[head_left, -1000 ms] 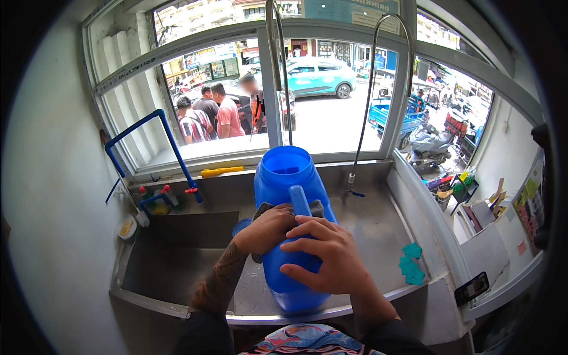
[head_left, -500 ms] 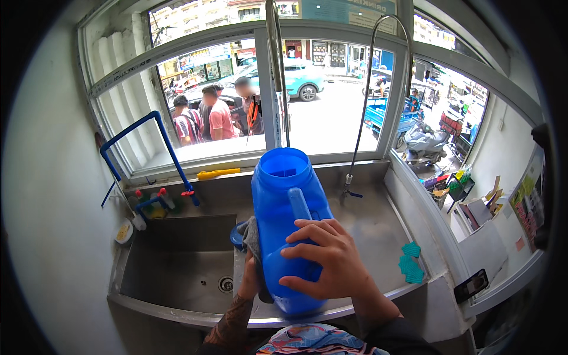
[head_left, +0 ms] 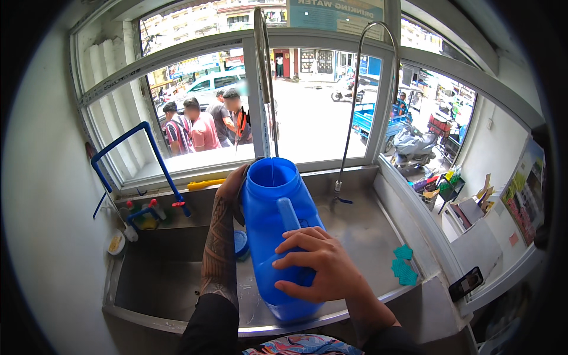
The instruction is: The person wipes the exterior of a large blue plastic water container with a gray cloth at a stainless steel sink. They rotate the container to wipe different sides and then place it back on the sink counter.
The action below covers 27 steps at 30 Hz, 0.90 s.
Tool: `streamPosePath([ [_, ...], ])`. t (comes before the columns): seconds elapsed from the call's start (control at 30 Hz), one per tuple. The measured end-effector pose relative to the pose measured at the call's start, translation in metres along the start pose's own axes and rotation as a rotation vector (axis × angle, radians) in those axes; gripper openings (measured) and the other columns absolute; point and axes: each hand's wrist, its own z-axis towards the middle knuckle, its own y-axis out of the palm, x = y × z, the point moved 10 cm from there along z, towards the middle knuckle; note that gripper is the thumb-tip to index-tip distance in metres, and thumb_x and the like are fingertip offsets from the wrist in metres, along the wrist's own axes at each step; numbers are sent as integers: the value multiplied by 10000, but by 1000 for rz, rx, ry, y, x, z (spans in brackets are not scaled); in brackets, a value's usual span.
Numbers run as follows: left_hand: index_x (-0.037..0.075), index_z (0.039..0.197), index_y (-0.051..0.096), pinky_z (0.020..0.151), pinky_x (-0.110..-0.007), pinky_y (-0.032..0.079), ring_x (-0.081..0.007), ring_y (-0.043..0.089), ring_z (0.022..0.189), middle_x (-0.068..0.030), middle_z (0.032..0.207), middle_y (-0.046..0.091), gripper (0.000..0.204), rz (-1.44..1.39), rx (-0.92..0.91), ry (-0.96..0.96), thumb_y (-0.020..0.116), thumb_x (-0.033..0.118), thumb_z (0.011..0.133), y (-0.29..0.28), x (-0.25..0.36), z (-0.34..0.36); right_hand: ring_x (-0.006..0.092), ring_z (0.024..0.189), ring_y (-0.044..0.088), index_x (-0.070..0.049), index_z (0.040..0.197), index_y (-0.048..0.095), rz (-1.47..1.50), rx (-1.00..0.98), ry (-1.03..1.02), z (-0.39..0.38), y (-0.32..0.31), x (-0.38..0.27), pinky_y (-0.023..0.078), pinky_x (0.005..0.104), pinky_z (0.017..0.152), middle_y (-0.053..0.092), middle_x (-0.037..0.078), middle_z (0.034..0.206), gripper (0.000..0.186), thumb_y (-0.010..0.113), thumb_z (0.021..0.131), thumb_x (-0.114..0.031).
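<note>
A large blue plastic jug [head_left: 266, 231] stands on the steel sink's drainboard, its wide mouth uncapped and facing up, its handle on top. My left hand [head_left: 233, 182] has its fingers closed on a dark grey cloth [head_left: 239, 214] at the jug's upper left side, partly hidden behind it. My right hand [head_left: 309, 266] rests on the near top of the jug by the handle, fingers spread and curved. A blue lid [head_left: 241, 241] lies just left of the jug, beside the sink basin [head_left: 154, 266].
Blue pipes [head_left: 146, 130] and bottles [head_left: 155, 210] line the left. A yellow tool [head_left: 206, 184] lies along the back ledge. Two tall metal spouts rise behind. Teal cloths [head_left: 404, 267] and a phone [head_left: 466, 284] are at the right. People [head_left: 201, 130] stand outside the window.
My left hand has moved forward along the jug's left side with the cloth, up beside the mouth. My right hand stays on the jug. The view has shifted slightly.
</note>
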Motion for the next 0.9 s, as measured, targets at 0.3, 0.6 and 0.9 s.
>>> streamPosePath([
  [0.3,-22,1492,396,1141,-381,375,-267,469,1377,-183,1497,474,542,251,-277,214,416,307,1062,120,18,-78,242,1167,650,-141,863,754,-108,91,50,-3,1,-2,469,407,936,693,34,1040,154,749,839,-293],
  [0.6,-3,1517,357,1137,-394,389,-268,471,1375,-167,1514,454,566,-329,34,161,422,337,1070,136,-82,-197,246,1171,648,-146,876,748,-119,109,20,-4,-2,-3,468,407,947,689,33,1043,149,756,829,-287],
  [0.9,19,1562,255,1146,-429,391,-268,460,1384,-146,1549,404,618,-531,401,63,441,349,1073,159,-98,-306,256,1171,646,-137,884,746,-126,104,1,-5,0,-5,468,413,967,685,43,1061,171,753,833,-300],
])
